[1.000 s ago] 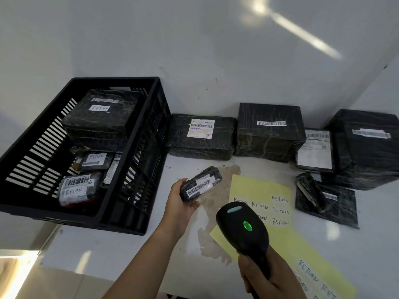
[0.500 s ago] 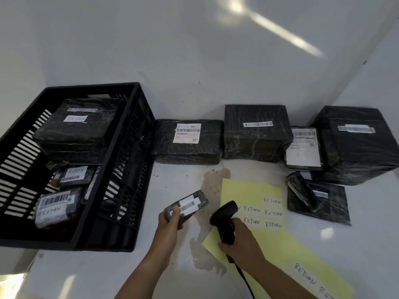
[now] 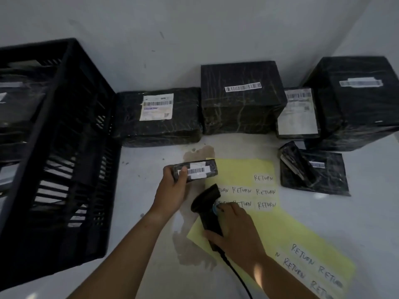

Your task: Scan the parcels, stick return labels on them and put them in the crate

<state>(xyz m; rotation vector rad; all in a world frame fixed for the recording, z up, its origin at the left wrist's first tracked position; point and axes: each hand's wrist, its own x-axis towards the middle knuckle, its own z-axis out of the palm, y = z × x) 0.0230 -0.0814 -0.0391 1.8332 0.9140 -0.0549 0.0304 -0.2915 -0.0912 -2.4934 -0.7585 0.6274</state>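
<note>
My left hand (image 3: 172, 190) grips a small black parcel (image 3: 210, 169) with a white barcode label facing up, held just above the floor at centre. My right hand (image 3: 235, 231) holds the black barcode scanner (image 3: 206, 203) by its handle, low over the yellow sheet of RETURN labels (image 3: 241, 169), its head just below the parcel. The black slatted crate (image 3: 71, 147) fills the left side, with wrapped parcels inside partly hidden by its wall.
Against the white wall stand a flat black parcel (image 3: 157, 117), a taller one (image 3: 241, 98), a slim labelled one (image 3: 299, 113) and a big box (image 3: 358, 100). A flat bag with a small packet on it (image 3: 313, 173) lies to the right. A second yellow label sheet (image 3: 302, 255) lies lower right.
My right hand has brought the scanner down from in front of me to the yellow sheet. My left hand has lowered the small parcel and turned it level. The view has shifted right.
</note>
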